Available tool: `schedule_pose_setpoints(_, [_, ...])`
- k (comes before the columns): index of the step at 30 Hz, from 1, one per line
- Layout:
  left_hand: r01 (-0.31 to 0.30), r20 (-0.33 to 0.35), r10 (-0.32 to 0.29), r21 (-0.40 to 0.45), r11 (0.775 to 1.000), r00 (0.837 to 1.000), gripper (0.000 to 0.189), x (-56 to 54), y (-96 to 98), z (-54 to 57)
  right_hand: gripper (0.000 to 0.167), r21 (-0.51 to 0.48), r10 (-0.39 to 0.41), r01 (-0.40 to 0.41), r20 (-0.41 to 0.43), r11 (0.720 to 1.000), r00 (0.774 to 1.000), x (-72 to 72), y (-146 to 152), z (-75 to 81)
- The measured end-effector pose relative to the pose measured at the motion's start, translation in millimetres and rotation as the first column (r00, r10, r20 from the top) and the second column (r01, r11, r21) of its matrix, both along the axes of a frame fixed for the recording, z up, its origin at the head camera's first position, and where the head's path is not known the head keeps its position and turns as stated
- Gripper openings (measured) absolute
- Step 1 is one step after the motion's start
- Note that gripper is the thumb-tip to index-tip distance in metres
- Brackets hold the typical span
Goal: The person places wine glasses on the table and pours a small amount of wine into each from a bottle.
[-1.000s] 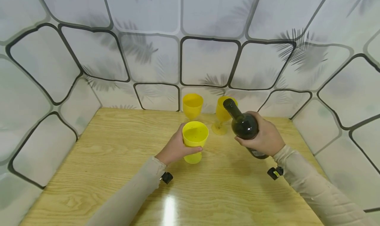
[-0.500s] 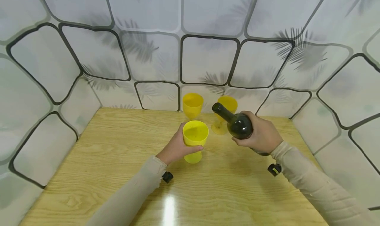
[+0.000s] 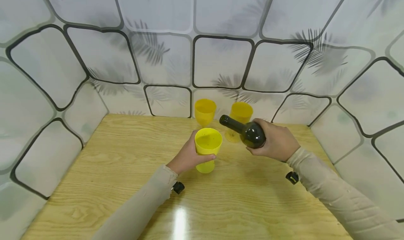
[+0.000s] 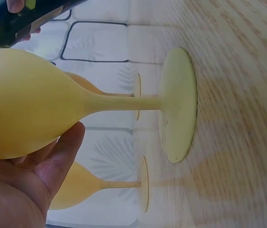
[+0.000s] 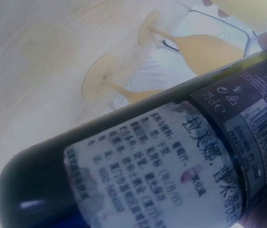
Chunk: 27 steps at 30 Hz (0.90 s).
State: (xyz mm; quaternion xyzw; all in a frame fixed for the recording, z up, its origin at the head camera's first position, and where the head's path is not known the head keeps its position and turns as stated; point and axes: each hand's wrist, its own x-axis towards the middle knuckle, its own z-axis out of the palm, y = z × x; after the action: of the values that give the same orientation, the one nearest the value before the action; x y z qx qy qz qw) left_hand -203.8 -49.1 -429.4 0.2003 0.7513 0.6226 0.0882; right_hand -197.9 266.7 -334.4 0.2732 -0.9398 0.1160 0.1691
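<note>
Wooden table [image 3: 126, 184]; patterned walls [image 3: 221, 63]; goblets [image 3: 208, 147]

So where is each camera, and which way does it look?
Head: worn there, looking forward and down at the table; both sleeves, left hand and right hand show.
Left wrist: worn there, looking at the held cup; left hand and right fingers show.
Right wrist: worn there, looking at the bottle; bits of right hand and left fingers show.
Head and left wrist share the bottle, held cup, back cups and both hands.
</note>
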Motion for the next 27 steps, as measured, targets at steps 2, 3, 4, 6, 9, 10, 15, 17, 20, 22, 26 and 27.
schedule_pose_setpoints(2, [0.011,-0.004,-0.011,0.004,1.0,1.0,0.089,-1.8,-0.6,-0.3,0.083,0.023,-0.001,0.002,-0.007,1.0,1.0,-1.5,-0.8,0.5])
schedule_pose_setpoints(3, [0.015,-0.004,-0.015,0.005,1.0,1.0,0.09,-2.6,-1.0,-0.5,0.083,0.034,-0.001,0.001,-0.009,0.999,1.0,-2.0,-1.2,0.9])
schedule_pose_setpoints(4, [0.019,-0.005,-0.019,0.006,1.0,1.0,0.09,-3.3,-1.4,-0.6,0.083,0.044,-0.001,0.002,-0.011,0.999,1.0,-2.6,-1.5,1.3])
schedule_pose_setpoints(6, [0.023,-0.006,-0.023,0.005,1.0,1.0,0.09,-4.9,-2.2,-1.0,0.082,0.065,0.003,-0.002,-0.014,0.998,1.0,-3.8,-2.1,2.3])
schedule_pose_setpoints(9, [0.023,-0.007,-0.022,0.003,1.0,1.0,0.09,-7.0,-3.5,-1.5,0.083,0.098,0.009,-0.006,-0.03,0.995,1.0,-5.5,-2.3,3.2])
schedule_pose_setpoints(10, [0.023,-0.007,-0.023,0.003,1.0,1.0,0.09,-7.6,-3.9,-1.7,0.083,0.11,0.012,-0.008,-0.037,0.994,0.999,-6.1,-2.3,3.4])
schedule_pose_setpoints(15, [0.017,0.008,-0.017,0.011,1.0,1.0,0.09,-9.6,-4.8,-0.8,0.085,0.159,0.035,-0.025,-0.058,0.987,0.998,-11.5,0.0,4.8])
schedule_pose_setpoints(17, [0.015,0.014,-0.015,0.015,1.0,1.0,0.09,-10.1,-4.5,0.1,0.084,0.17,0.046,-0.035,-0.059,0.985,0.997,-13.9,0.9,6.1])
schedule_pose_setpoints(20, [0.015,0.016,-0.015,0.021,1.0,1.0,0.091,-11.0,-3.5,1.8,0.082,0.184,0.059,-0.048,-0.056,0.982,0.997,-17.1,1.3,8.8])
schedule_pose_setpoints(22, [0.012,0.02,-0.012,0.025,1.0,1.0,0.091,-11.8,-2.7,2.5,0.082,0.195,0.066,-0.055,-0.052,0.979,0.996,-19.1,1.0,10.9])
schedule_pose_setpoints(26, [0.01,0.023,-0.011,0.039,0.999,1.0,0.089,-13.5,-1.4,3.3,0.083,0.216,0.07,-0.059,-0.044,0.974,0.997,-23.0,0.0,15.2])
schedule_pose_setpoints(27, [0.012,0.024,-0.013,0.044,0.999,1.0,0.089,-13.8,-1.3,3.5,0.083,0.221,0.07,-0.059,-0.044,0.974,0.997,-23.8,-0.2,16.4])
